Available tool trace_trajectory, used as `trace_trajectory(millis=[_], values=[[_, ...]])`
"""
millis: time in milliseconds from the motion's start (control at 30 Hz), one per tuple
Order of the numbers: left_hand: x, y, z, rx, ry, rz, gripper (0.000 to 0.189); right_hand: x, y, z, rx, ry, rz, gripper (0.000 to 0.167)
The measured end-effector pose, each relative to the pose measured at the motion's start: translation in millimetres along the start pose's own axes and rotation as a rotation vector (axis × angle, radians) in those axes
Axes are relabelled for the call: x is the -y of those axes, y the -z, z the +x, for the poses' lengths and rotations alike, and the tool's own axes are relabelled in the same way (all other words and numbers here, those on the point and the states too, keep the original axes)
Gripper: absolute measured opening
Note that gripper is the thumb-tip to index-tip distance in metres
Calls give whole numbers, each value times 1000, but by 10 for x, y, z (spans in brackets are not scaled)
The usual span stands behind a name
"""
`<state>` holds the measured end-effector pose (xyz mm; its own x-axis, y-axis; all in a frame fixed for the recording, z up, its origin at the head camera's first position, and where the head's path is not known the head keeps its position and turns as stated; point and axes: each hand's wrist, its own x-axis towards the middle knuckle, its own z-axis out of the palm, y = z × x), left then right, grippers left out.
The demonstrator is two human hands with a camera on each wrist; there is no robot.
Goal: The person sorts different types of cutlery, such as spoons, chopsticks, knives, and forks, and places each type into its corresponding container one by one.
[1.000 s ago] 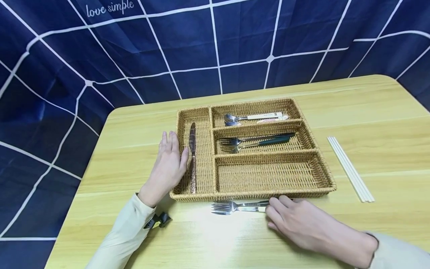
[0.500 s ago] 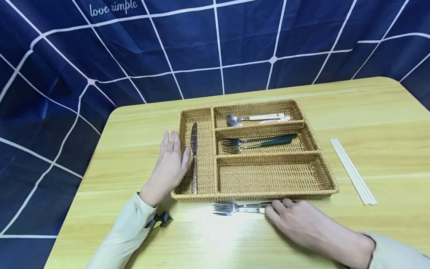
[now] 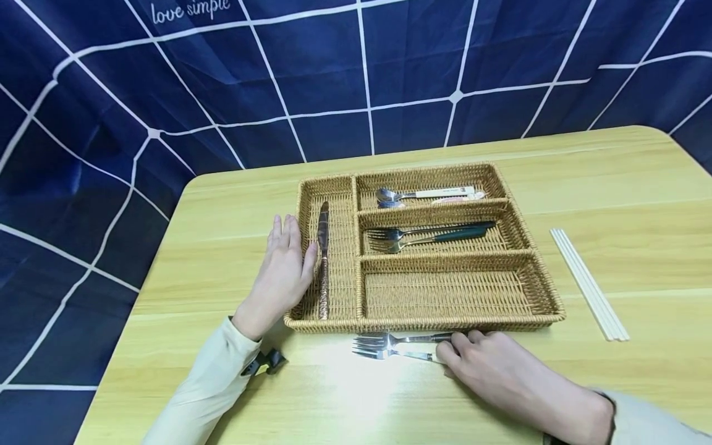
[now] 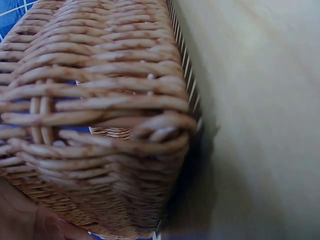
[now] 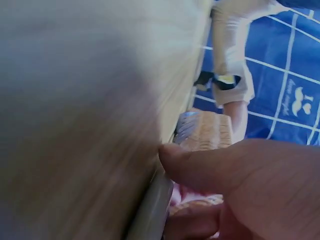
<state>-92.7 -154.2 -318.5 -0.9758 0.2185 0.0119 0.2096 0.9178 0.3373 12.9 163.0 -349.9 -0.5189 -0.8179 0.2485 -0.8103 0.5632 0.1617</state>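
A wicker cutlery tray [image 3: 445, 322] with divided compartments sits on the table. Along its left wall lies my left hand [image 3: 280, 266], fingers straight, thumb over the rim beside a knife [image 3: 324, 259] in the left compartment. The left wrist view is filled by the woven wall [image 4: 100, 110]. In front of the tray, my right hand [image 3: 500, 368] pinches the handle end of a white-handled fork [image 3: 410, 355]; its pale handle [image 5: 152, 212] shows under the thumb in the right wrist view. A dark-handled fork [image 3: 419, 338] lies alongside, its handle end hidden by the fingers.
Spoons [image 3: 428, 193] lie in the back compartment and two forks [image 3: 439, 233] in the middle one. White chopsticks [image 3: 589, 284] lie on the table [image 3: 628, 204] right of the tray. A blue curtain [image 3: 311, 74] with white lines hangs behind.
The white-handled fork has swung slightly away from the dark-handled one, opening a small gap between their necks. The left hand stays in place at the tray; the head view shifts slightly.
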Motion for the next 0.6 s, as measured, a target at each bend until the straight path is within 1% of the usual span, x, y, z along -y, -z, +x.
trace_trajectory(millis=[67, 100, 200, 300, 433, 600], values=[[-2, 0, 2, 5, 4, 0, 68, 1, -8, 13, -12, 8, 9, 42], [-1, 0, 3, 6, 5, 1, 68, 1, -9, 18, -19, 18, 12, 42], [1, 0, 11, 4, 3, 2, 68, -6, -4, 46, -39, 61, 31, 23], [1, 5, 14, -2, -3, -3, 67, -15, 23, 84, -68, 110, 72, 19], [-1, 9, 13, -4, -4, -10, 67, -36, 61, 144, -119, 160, 140, 37], [-2, 10, 1, -1, -2, -7, 67, -52, 95, 183, -160, 219, 155, 33]])
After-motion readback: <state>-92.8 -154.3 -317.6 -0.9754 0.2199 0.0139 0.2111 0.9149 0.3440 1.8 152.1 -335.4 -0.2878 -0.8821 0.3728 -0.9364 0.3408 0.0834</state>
